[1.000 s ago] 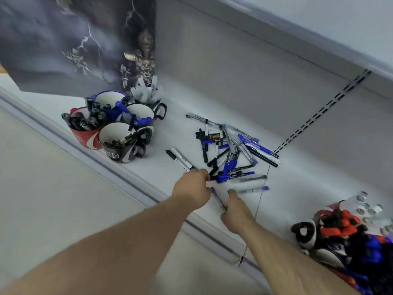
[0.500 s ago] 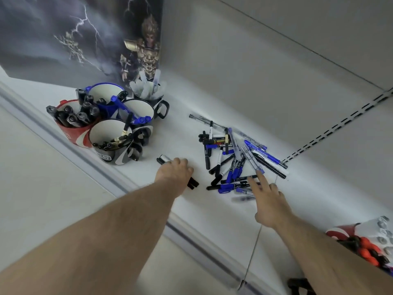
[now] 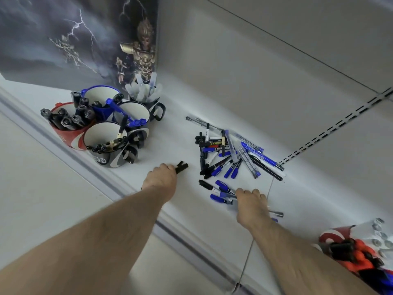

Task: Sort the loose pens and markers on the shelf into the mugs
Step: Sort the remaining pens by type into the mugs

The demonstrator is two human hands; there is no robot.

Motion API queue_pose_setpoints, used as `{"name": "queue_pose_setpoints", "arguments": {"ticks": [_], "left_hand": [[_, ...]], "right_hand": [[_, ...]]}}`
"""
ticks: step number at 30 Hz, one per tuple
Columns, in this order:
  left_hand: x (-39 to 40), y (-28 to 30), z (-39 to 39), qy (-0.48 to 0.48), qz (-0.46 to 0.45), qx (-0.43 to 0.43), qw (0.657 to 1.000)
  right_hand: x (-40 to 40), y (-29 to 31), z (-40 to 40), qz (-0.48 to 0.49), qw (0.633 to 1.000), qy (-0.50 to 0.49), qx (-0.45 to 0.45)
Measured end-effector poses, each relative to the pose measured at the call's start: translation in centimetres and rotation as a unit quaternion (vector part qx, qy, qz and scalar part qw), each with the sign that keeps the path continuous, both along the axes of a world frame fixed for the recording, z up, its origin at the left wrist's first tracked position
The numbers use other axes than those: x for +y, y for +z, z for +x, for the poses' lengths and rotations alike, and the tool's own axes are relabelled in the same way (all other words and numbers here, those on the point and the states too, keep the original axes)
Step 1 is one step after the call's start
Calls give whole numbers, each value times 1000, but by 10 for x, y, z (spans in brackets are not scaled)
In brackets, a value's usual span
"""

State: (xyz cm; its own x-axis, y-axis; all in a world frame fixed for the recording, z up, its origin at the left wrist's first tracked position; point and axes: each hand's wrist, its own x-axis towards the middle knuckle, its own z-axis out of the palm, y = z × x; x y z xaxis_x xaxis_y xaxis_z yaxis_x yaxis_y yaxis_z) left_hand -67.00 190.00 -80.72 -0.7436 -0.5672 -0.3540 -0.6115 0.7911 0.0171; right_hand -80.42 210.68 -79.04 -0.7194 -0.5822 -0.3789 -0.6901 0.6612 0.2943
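Note:
My left hand (image 3: 161, 177) grips two black-capped markers (image 3: 181, 167), whose caps stick out to the right just above the white shelf (image 3: 170, 143). My right hand (image 3: 251, 206) holds a small bunch of blue and black pens (image 3: 221, 191) low over the shelf. A loose pile of pens and markers (image 3: 231, 155) lies behind my right hand. At the left stand several mugs: a red one (image 3: 70, 137) full of black markers, a grey one (image 3: 106, 157), a blue one (image 3: 100, 96), a white-lined one (image 3: 133, 111) and a black one (image 3: 156, 107) holding clear pens.
A dark poster with lightning and an armoured figure (image 3: 136, 52) leans behind the mugs. At the bottom right, another red mug (image 3: 331, 237) and a heap of red, black and blue markers (image 3: 359, 258) sit on the shelf. The shelf's front rail (image 3: 102, 177) runs diagonally below my hands.
My left hand closed round the two markers and drew them slightly right. My right hand, open half a second ago, pulled back from the pile gripping several pens.

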Motion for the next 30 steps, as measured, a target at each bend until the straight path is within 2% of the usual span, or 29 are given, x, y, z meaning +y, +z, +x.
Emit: {"name": "queue_pose_setpoints", "arguments": {"ticks": [4,8,10,14,18,22,23,25,27,30], "left_hand": [[5,10,-3,129,97,44,986],[15,24,0,230,218,137,938],[29,39,6,265,316,209,886],[69,79,18,392,511,325,693],[120,104,34,389,585,373,606],[169,144,58,357,695,353,514],[181,154,66,338,714,337,512],[201,169,82,284,731,317,533],[215,180,95,252,735,326,538],[222,194,107,237,733,334,542]], "right_hand": [[17,1,24,0,999,-25,-45],[35,13,38,-41,978,-137,-153],[41,29,39,-76,952,-210,-211],[49,85,43,-184,887,-304,-294],[58,148,74,-304,798,-350,-385],[75,197,118,-346,732,-360,-464],[80,207,129,-347,724,-356,-478],[86,223,147,-355,707,-345,-506],[92,237,163,-366,689,-351,-517],[99,256,178,-363,694,-341,-520]]}}
